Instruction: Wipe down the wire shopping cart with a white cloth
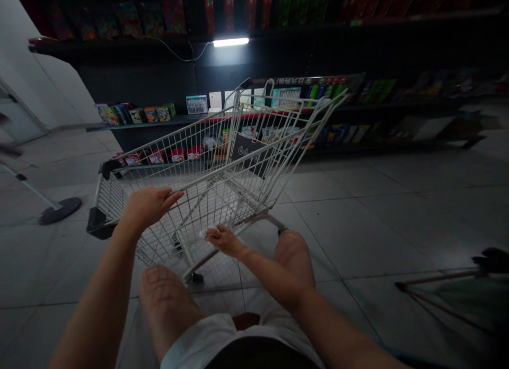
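A grey metal shopping cart (199, 194) stands side-on right in front of my knees, its wire basket showing no goods. My left hand (149, 204) lies over the near top rail towards the cart's low left end, fingers closed on the rail. Lower down, my right hand (226, 240) is closed on a small white wipe (203, 234), crumpled and partly hidden by the fingers. That wipe is against the lower wires of the near basket side. A dark panel with a printed pattern (248, 152) sits at the cart's child-seat end.
Behind the cart run dark store shelves (139, 61) with boxes, packets and bottles. A lit tube lamp (230, 42) hangs under one shelf. On the left is a post with a round dark base (59, 211). A folding-frame object (437, 287) stands at the right on the tiled floor.
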Available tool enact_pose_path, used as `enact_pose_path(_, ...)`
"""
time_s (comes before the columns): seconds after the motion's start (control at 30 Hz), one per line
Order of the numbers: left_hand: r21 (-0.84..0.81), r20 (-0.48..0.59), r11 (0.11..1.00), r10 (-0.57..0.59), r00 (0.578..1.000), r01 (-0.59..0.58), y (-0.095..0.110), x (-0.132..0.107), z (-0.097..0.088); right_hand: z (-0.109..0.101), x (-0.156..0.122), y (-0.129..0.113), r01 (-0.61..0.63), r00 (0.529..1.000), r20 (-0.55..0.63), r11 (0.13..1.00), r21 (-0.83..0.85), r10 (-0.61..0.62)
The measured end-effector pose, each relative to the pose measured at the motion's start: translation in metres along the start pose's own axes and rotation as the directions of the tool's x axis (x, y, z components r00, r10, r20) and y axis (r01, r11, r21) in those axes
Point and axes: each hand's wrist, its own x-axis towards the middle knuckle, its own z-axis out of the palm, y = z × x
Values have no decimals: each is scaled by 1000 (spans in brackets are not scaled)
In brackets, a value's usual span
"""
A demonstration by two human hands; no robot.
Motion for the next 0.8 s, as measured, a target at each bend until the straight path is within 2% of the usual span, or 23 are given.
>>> enact_pose_path(0.07, -13, 10, 1000, 1, 1000, -1, -2, 0, 2, -37, -9, 28, 75, 989, 135, 990, -120, -59)
enact_pose_path(0.17, -12, 19, 1000, -8, 1000, 8, -3, 2, 4, -70, 1, 75, 68, 987, 157, 975, -212, -35)
enact_pose_path(0.23, 2, 17, 1000, -9, 1000, 9, -3, 3, 5, -73, 20, 106, 28, 993, 120, 969, -246, 2)
enact_pose_path(0.3, 8, 21, 1000, -9, 1000, 9, -2, 3, 4, -66, 40, 133, -3, 996, 90, 962, -274, 28)
enact_pose_path(0.4, 8, 27, 1000, -11, 1000, 11, 0, 4, 2, -58, 59, 163, -63, 998, 8, 950, -306, 69)
enact_pose_path(0.47, 13, 32, 1000, -4, 999, 4, 0, 4, 1, -67, 72, 171, -145, 982, -160, 937, -319, 97)
enact_pose_path(0.5, 13, 37, 1000, 3, 999, -3, 0, 4, 0, -76, 82, 172, -178, 954, -288, 934, -310, 86)
enact_pose_path(0.53, 11, 42, 1000, 11, 999, -11, -1, 4, 0, -89, 96, 171, -192, 906, -421, 937, -292, 55)
enact_pose_path(0.57, 7, 46, 1000, 16, 999, -16, -1, 4, 0, -105, 113, 169, -185, 837, -548, 946, -268, 9)
enact_pose_path(0.6, 2, 51, 1000, 17, 999, -17, -2, 3, 0, -121, 134, 165, -149, 767, -640, 957, -247, -46)
enact_pose_path(0.67, -2, 57, 1000, 11, 998, -11, -3, 3, -1, -152, 180, 156, -97, 682, -727, 974, -205, -85)
enact_pose_path(0.73, 3, 63, 1000, 3, 998, -3, -4, 2, -2, -168, 219, 147, -102, 665, -745, 985, -140, -37)
enact_pose_path(0.8, 8, 76, 1000, 0, 997, 0, -4, 2, -2, -159, 237, 141, -132, 658, -753, 989, -73, 32)
